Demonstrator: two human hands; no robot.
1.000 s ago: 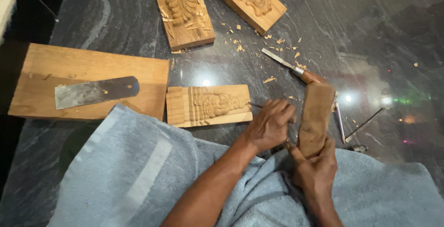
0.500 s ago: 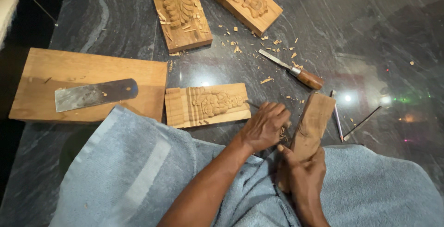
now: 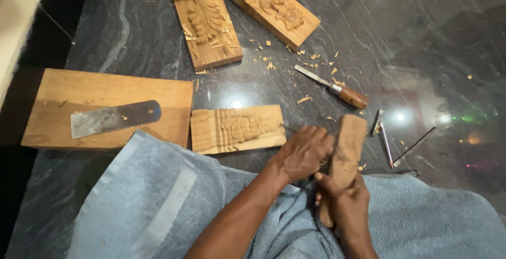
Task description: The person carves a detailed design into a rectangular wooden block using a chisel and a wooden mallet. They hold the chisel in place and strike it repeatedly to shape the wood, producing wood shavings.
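Both hands crowd one upright wood piece (image 3: 345, 156) over your blue-clothed lap (image 3: 421, 222): right hand (image 3: 345, 211) grips its base, left hand (image 3: 303, 152) clenches a mostly hidden carving tool. A slip would likely drive the blade into your right fingers.

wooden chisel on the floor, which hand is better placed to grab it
Probably the left hand: it only rests against the wood piece, while the right hand grips that piece from below. The chisel lies just beyond both.

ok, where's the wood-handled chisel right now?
Head view, right of centre: the chisel lies loose on the dark stone floor, among wood chips, just above the wood piece in the right hand.
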